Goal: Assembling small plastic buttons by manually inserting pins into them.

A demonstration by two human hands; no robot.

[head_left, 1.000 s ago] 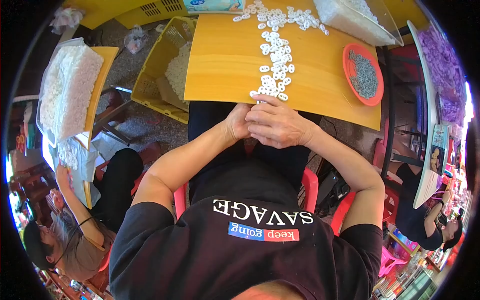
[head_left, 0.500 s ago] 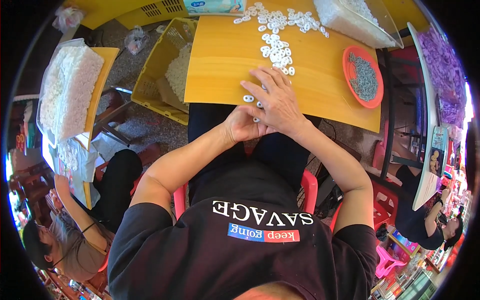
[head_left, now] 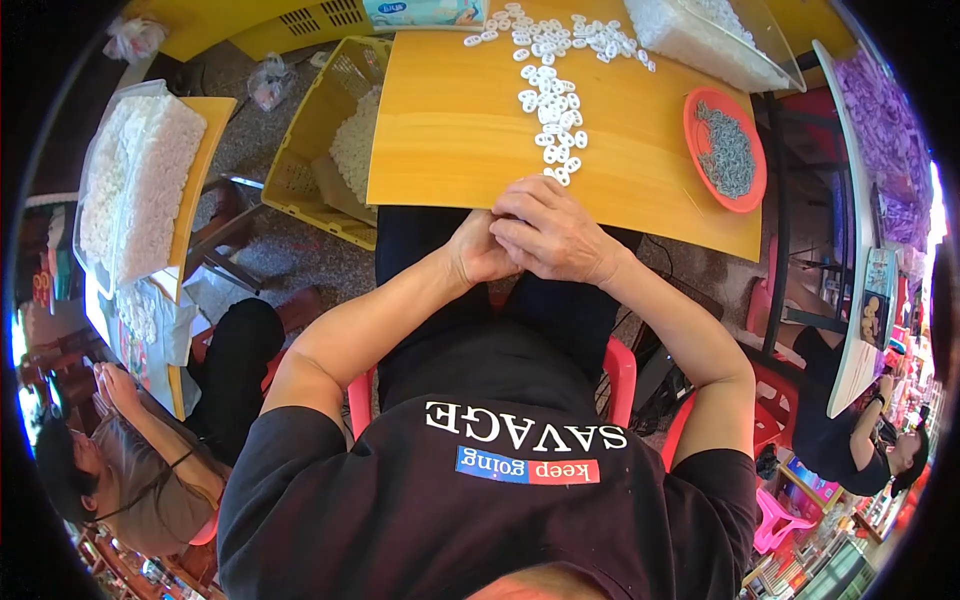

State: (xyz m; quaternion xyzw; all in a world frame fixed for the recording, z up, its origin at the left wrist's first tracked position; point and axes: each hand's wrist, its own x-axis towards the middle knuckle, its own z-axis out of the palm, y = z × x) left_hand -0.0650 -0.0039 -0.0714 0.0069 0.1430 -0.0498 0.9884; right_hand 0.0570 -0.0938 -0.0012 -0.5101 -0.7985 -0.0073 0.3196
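Just off the near edge of the yellow tabletop [head_left: 445, 125], my hands are pressed together. My left hand [head_left: 480, 250] is cupped and closed, its fingers mostly hidden by my right hand [head_left: 555, 232]. That right hand has its fingers curled over the left. Whatever lies between them is out of sight. A trail of small white oval pieces with two holes each [head_left: 550, 105] runs across the table from the far side down to my right fingertips.
An orange bowl [head_left: 692, 165] of small grey metal parts [head_left: 730, 155] stands to the right. A clear bin [head_left: 715, 45] of white pieces is at the far right. A yellow crate [head_left: 285, 165] stands left of the table. Co-workers sit on both sides.
My right hand has drawn back toward me from the table and its spread fingers have curled onto the left hand. The few white pieces near the edge are no longer visible.
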